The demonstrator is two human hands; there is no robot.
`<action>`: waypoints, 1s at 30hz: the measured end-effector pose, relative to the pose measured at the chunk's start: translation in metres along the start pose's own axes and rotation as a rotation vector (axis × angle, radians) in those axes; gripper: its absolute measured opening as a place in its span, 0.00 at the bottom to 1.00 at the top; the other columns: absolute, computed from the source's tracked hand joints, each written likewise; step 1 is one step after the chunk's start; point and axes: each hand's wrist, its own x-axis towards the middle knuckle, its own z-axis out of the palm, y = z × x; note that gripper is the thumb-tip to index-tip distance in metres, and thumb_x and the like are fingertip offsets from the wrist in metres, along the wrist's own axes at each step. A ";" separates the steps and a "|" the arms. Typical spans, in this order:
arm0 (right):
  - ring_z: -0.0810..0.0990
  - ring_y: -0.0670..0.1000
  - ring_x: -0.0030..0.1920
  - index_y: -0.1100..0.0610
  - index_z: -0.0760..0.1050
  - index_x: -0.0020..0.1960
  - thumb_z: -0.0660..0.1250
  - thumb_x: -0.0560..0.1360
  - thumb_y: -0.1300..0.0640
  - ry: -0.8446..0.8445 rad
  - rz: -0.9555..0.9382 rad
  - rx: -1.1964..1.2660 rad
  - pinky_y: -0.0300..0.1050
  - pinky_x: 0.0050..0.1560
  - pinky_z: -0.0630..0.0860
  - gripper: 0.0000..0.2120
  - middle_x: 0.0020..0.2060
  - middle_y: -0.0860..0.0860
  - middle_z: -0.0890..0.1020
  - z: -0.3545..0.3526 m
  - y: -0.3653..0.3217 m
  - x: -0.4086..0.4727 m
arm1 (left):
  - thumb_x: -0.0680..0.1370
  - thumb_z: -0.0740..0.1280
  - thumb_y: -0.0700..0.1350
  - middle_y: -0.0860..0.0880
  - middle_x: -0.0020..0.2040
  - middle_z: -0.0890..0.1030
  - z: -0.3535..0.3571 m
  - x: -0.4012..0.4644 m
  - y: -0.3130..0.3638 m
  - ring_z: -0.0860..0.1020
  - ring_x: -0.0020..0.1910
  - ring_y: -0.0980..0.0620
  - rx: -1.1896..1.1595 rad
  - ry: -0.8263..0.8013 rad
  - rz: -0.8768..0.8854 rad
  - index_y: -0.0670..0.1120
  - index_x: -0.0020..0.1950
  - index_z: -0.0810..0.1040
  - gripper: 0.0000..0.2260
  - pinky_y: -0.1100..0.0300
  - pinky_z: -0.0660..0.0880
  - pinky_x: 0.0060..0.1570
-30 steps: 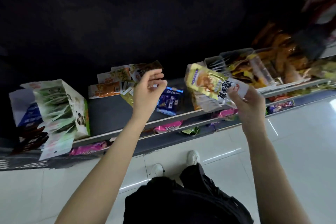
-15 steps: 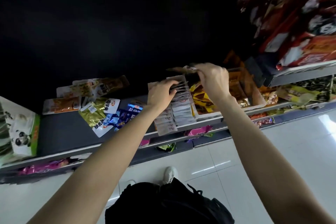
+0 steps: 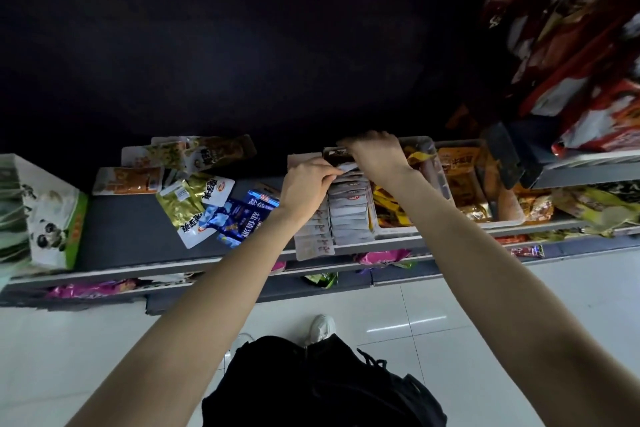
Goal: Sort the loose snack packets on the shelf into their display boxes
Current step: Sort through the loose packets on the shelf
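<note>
Snack packets, loose: gold, white & blue ones [image 3: 207,208] lie in a heap on the grey shelf [image 3: 131,229], left of both hands; more orange/yellow ones [image 3: 166,166] sit behind them twd the dark back.
Display box: open white box [image 3: 349,215] w/ a row of pale packets stood on edge, at shelf front, centre.
Left hand: [image 3: 304,187] on the left side of that box, fingers curled, pinching the top edge of a packet in the row.
Right hand: [image 3: 377,156] over the back end of the same box, fingers bent down onto a packet [image 3: 337,153] there; looks like a pinch grip, packet mostly hidden by the hand.
Hands rel. to each other: close, nearly touching over the row.
Clear bins: plastic bin [image 3: 433,163] just right of the box, holding yellow/orange packs; 2nd bin [image 3: 512,215] beside it w/ more orange packs.
Panda box: white & green carton [image 3: 52,218] w/ panda print at far left of shelf, well apart from the hands.
Lower shelf: pink wrappers [image 3: 90,288] and a green one [image 3: 320,279] show under the shelf lip.
Floor: white tiles [image 3: 485,305]; a white shoe [image 3: 322,326] visible below.
Upper right: red packs [image 3: 595,114] on a higher shelf, blurred.
</note>
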 end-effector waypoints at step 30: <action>0.68 0.55 0.67 0.55 0.68 0.70 0.59 0.79 0.60 -0.203 -0.094 0.591 0.50 0.65 0.68 0.20 0.67 0.53 0.71 0.060 -0.246 -0.007 | 0.74 0.70 0.47 0.46 0.64 0.73 -0.115 -0.183 -0.205 0.73 0.62 0.47 -0.073 -0.047 -0.678 0.47 0.70 0.66 0.26 0.53 0.70 0.58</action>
